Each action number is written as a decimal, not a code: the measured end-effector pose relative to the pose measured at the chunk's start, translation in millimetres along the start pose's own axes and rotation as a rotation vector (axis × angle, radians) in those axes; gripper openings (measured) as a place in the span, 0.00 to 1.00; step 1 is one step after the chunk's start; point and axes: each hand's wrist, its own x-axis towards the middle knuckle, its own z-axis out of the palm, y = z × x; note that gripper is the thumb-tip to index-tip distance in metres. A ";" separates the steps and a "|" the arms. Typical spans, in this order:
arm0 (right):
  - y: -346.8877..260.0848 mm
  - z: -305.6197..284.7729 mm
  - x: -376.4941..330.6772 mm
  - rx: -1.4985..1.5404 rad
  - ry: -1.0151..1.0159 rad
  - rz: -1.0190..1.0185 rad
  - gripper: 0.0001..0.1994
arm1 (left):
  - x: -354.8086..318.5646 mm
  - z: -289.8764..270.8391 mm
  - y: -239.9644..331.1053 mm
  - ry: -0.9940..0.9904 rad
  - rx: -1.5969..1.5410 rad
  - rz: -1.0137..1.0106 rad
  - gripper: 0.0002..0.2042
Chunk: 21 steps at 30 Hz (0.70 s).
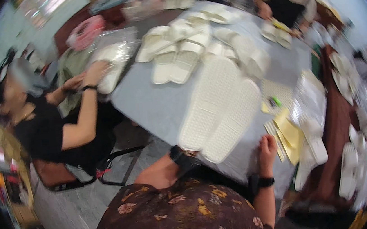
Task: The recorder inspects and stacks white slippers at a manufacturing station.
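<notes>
A pair of white slippers (218,106) lies or is held with the bumpy soles facing up, near the table's front edge. My left hand (191,153) is at their near end, mostly hidden beneath them, and appears closed on them. To their right, my right hand (266,149) is raised with its fingers curled in; whatever it may hold is too small to make out. Yellow sheets (289,136) lie on the table just beyond that hand, and a small green item (275,101) sits farther up. More white slippers (179,54) are piled across the far half.
The grey table (141,103) carries clear plastic bags (304,94) on its right. A person at the left (35,122) handles a bagged slipper (113,70). Two people work at the far side, one with slippers (276,34). A brown bench (327,143) holds slippers.
</notes>
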 end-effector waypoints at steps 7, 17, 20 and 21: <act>-6.8 1.7 -3.9 0.091 -0.088 0.001 0.06 | 7.9 45.6 22.3 -0.113 0.617 0.219 0.27; -3.4 7.5 1.7 0.129 -0.048 0.044 0.04 | 28.9 -14.4 -14.2 -0.089 2.077 0.337 0.27; 7.5 2.0 1.5 0.100 -0.033 0.040 0.04 | 29.8 8.1 -0.1 -0.108 2.073 0.230 0.26; 1.2 1.6 -2.5 0.100 0.003 0.042 0.04 | 32.1 12.8 5.0 -0.151 2.075 0.224 0.26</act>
